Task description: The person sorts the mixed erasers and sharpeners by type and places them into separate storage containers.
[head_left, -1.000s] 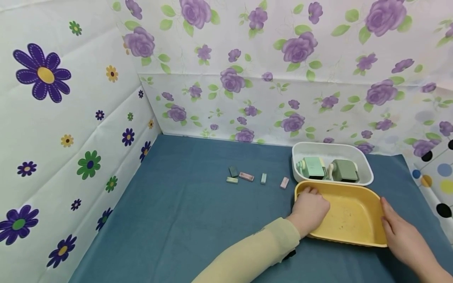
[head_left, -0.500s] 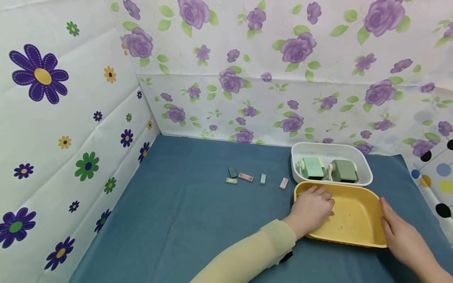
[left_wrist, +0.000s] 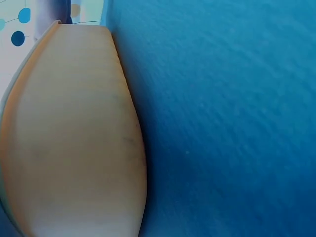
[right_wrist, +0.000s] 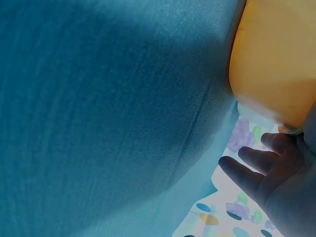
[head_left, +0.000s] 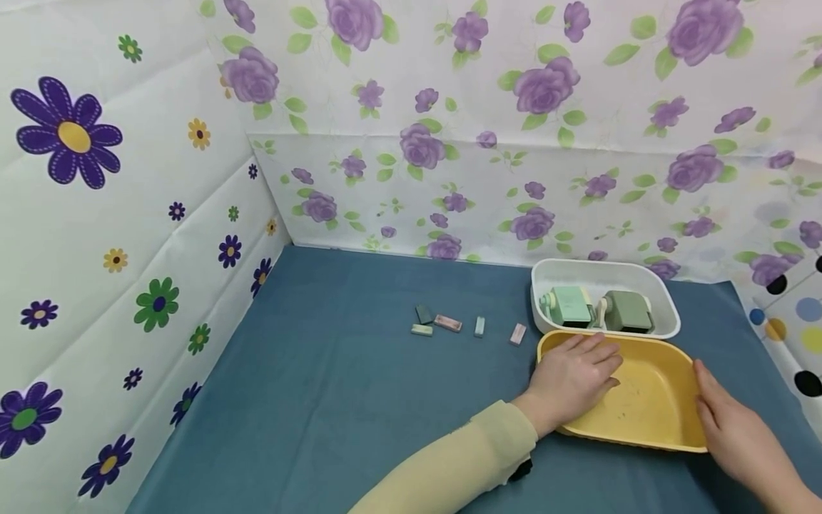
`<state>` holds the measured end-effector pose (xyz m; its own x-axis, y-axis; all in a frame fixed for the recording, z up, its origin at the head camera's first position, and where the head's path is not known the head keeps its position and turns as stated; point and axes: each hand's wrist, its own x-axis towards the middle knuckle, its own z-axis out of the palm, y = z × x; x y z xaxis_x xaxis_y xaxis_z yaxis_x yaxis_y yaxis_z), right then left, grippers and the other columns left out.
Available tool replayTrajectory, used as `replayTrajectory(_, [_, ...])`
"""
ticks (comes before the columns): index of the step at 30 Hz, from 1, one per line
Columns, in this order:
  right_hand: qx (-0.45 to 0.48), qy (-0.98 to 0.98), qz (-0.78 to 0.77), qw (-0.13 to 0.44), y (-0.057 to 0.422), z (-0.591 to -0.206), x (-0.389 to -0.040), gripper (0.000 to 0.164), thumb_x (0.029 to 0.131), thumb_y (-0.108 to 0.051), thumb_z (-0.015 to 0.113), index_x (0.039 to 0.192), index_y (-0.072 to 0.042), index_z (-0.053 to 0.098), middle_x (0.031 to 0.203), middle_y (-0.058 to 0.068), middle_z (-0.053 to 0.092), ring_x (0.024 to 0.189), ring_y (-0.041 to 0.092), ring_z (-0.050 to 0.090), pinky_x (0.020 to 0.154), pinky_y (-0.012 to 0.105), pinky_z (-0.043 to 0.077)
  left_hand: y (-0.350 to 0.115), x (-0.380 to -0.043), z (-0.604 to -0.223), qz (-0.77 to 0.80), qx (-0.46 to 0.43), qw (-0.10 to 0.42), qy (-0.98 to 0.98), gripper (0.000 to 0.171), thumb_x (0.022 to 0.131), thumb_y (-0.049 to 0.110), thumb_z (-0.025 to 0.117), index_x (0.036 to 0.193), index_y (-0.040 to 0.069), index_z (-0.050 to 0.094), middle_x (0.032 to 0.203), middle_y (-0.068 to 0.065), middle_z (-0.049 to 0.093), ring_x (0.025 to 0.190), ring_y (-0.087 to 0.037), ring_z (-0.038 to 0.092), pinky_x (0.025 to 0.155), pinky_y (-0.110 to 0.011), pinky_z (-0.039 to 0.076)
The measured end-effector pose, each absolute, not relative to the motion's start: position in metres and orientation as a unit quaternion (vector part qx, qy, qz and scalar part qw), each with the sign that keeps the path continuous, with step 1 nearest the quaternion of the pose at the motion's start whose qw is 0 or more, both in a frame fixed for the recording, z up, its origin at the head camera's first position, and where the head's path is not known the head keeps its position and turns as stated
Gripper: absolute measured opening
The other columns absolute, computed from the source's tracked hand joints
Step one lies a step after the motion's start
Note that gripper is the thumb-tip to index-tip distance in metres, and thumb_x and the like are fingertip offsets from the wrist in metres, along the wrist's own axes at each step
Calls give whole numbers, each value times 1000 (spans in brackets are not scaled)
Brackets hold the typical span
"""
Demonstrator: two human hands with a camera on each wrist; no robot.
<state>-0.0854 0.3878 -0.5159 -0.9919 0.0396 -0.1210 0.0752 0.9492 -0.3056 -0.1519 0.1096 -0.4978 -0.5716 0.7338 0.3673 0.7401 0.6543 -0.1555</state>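
Observation:
In the head view, my left hand (head_left: 574, 378) is inside the yellow basin (head_left: 648, 389) at its left end. Its fingers are spread and fairly straight, palm down, over the basin's floor; whatever lies under the palm is hidden. My right hand (head_left: 738, 432) lies against the basin's right end, fingertips at the rim. The right wrist view shows several of its fingers (right_wrist: 240, 175) stretched out beside the basin's outer wall (right_wrist: 276, 64). From the left wrist, only the basin's outer side (left_wrist: 79, 133) and the cloth appear.
Behind the yellow basin stands a white basin (head_left: 664, 314) holding a mint boxy device (head_left: 570, 305) and a grey-green one (head_left: 628, 311), like crank pencil sharpeners. Several small pastel blocks, including a pink one (head_left: 447, 323), lie left on the blue cloth (head_left: 308, 371). Flowered sheets rise behind and left.
My left hand was curled inside the yellow basin; its fingers have since opened out and shifted slightly right. My right hand stays at the basin's right end.

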Motion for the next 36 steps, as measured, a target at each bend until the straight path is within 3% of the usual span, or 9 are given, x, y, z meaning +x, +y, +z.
replayTrajectory(12, [34,986,-151,59,386,-516,-88,68,116,-13,36,167,2,-7,167,38,10,144,66,27,112,79,23,96,-152,-494,-2,-415,210,-885,41,111,50,56,148,34,66,154,15,58,150,-10,46,125,-28,31])
replayTrajectory(18, [38,986,-147,69,390,-519,-89,69,116,-13,36,166,2,-9,167,38,9,142,67,28,109,80,26,85,-146,-489,9,-417,242,-876,42,110,49,58,148,33,67,153,15,59,148,-12,49,124,-29,34])
replayTrajectory(36, [35,987,-141,69,392,-522,-89,69,115,-11,37,165,3,-9,165,39,11,139,68,33,107,80,29,53,-125,-474,-97,-367,144,-914,49,106,53,64,151,31,64,152,15,60,147,-7,49,122,-25,35])
